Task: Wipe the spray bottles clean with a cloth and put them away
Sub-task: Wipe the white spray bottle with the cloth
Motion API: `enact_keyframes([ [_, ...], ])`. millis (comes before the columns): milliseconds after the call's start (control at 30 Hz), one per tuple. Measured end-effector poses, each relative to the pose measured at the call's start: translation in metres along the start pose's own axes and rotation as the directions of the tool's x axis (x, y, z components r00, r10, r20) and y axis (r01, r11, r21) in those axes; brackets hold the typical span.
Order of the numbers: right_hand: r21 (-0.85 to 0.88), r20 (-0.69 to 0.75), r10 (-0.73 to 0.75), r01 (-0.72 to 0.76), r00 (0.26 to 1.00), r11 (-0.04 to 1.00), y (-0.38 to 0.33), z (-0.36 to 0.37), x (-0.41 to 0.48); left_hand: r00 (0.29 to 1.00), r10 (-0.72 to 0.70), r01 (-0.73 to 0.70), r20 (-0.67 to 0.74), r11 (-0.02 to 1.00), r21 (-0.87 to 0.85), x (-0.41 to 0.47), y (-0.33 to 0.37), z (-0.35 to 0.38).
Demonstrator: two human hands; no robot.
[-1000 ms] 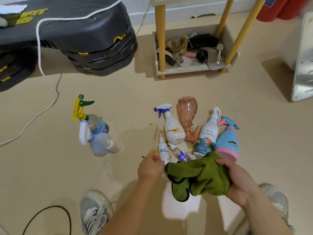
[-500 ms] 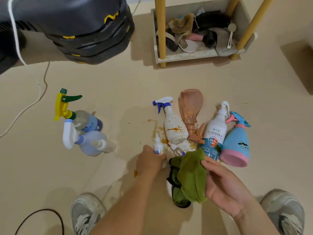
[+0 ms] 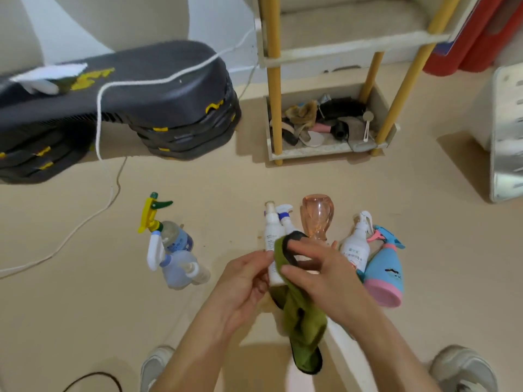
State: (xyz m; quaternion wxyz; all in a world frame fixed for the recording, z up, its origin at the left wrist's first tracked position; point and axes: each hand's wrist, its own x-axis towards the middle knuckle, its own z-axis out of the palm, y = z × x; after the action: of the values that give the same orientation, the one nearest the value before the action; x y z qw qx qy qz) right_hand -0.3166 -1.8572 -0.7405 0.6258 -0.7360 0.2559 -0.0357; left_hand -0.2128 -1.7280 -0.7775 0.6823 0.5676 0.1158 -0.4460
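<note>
My left hand point(image 3: 244, 281) grips a small white spray bottle point(image 3: 273, 236) upright in front of me. My right hand point(image 3: 325, 275) holds a green cloth point(image 3: 302, 312) with a black edge against the bottle's lower part; the cloth hangs down between my arms. On the floor behind lie a white bottle with a blue trigger point(image 3: 285, 219), a clear pink bottle point(image 3: 317, 216), a white bottle with a white trigger point(image 3: 357, 244) and a blue and pink bottle point(image 3: 386, 275). Two bottles lie apart at the left: one with a yellow and green trigger point(image 3: 169, 230), one pale blue point(image 3: 177, 268).
A shelf unit with yellow posts point(image 3: 325, 108) stands behind the bottles, its bottom tray full of odds and ends. A black stepped platform point(image 3: 119, 108) with a white cord point(image 3: 99, 131) fills the left. A white box point(image 3: 506, 131) is at the right. My shoes point(image 3: 464, 369) flank the cloth.
My left hand has lifted the small white bottle off the floor. My right hand has brought the green cloth up against it. The view has tilted upward.
</note>
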Motion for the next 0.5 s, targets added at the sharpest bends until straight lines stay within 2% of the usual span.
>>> enact_keyframes([
  [67, -0.034, -0.143, -0.153, 0.149, 0.978, 0.988, -0.018, 0.013, -0.005, 0.993, 0.116, -0.117, 0.034, 0.992, 0.044, -0.023, 0.022, 0.013],
  [200, 0.045, -0.304, -0.217, 0.241, 0.928, 0.970, -0.053, 0.026, -0.021, 0.957, 0.258, -0.272, 0.129, 0.956, 0.106, -0.074, 0.047, 0.036],
  [300, 0.191, -0.328, -0.182, 0.254, 0.927, 0.948, -0.080, 0.025, -0.030, 0.928, 0.332, -0.357, 0.172, 0.923, 0.142, -0.108, 0.054, 0.051],
  [367, 0.271, -0.328, -0.126, 0.221, 0.936, 0.937, -0.095, 0.019, -0.034, 0.910, 0.389, -0.412, 0.141, 0.880, 0.237, -0.125, 0.060, 0.059],
  [433, 0.259, -0.313, -0.121, 0.207, 0.942, 0.943, -0.108, 0.014, -0.041, 0.869, 0.488, -0.482, 0.080, 0.803, 0.351, -0.137, 0.064, 0.065],
  [500, 0.152, -0.263, -0.161, 0.206, 0.951, 0.967, -0.116, 0.015, -0.053, 0.801, 0.595, -0.552, 0.057, 0.699, 0.456, -0.147, 0.067, 0.069],
])
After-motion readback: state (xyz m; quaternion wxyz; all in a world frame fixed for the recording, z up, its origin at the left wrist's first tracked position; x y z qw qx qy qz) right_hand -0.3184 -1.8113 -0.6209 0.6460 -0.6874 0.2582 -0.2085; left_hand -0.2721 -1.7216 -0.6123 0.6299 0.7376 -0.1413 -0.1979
